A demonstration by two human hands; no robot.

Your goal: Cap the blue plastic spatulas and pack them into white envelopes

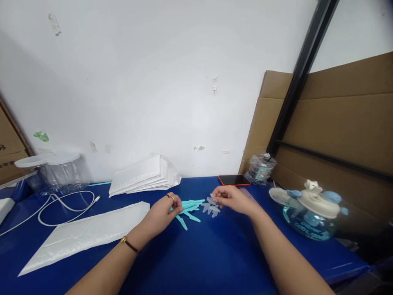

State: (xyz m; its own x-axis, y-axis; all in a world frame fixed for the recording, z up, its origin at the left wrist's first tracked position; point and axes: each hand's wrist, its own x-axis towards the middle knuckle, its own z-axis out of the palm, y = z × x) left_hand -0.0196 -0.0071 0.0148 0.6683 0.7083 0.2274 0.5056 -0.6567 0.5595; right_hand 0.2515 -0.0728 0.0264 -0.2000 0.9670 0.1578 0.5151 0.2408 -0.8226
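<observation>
Slim teal plastic sticks (192, 205), shaped like eyebrow razors, lie fanned out in a loose pile on the blue table. Over the pile's left end is my left hand (167, 209), thumb and fingers pinched together at the end of a teal stick. Just right of the sticks sits a small heap of translucent plastic caps (211, 209). My right hand (230, 197) reaches in from the right, its fingertips closed on a cap at the heap's upper edge. The fingers partly hide what each hand grips.
White padded mailers (138, 176) are stacked by the wall; a single mailer (92, 229) lies left. Further left are a white cable (66, 224) and clear lidded jars (64, 172). A phone (234, 180), wrapped item (260, 168) and water bottle (313, 215) stand right.
</observation>
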